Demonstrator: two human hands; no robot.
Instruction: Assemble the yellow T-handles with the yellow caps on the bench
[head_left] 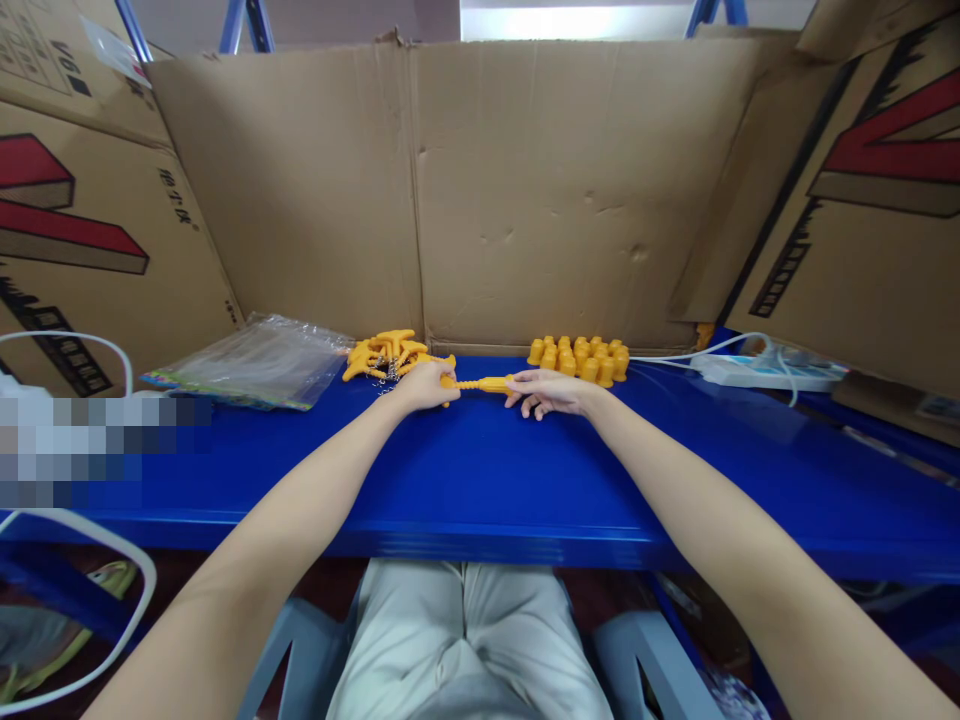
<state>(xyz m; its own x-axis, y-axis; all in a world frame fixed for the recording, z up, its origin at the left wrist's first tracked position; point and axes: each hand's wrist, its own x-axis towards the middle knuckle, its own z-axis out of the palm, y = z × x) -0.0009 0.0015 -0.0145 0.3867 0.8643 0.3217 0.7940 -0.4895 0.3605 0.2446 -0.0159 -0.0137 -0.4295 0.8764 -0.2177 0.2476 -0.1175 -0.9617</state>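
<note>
Between my two hands a yellow plastic T-handled piece with a ribbed shaft (484,384) is held level above the table. My left hand (426,386) grips its handle end, which the fingers partly hide. At the other end my right hand (553,391) pinches the thicker tip between thumb and forefinger, its other fingers loosely curled. Just behind my left hand lies a pile of yellow T-shaped handles (390,346) with small dark metal bits among them. A group of yellow flared caps (581,357) stands behind my right hand.
Clear plastic bags (255,360) lie at the left on the blue table (480,480). A white power strip (772,373) with cables is at the right. Cardboard walls (555,190) enclose the back and sides. A blurred patch (67,450) covers the left edge.
</note>
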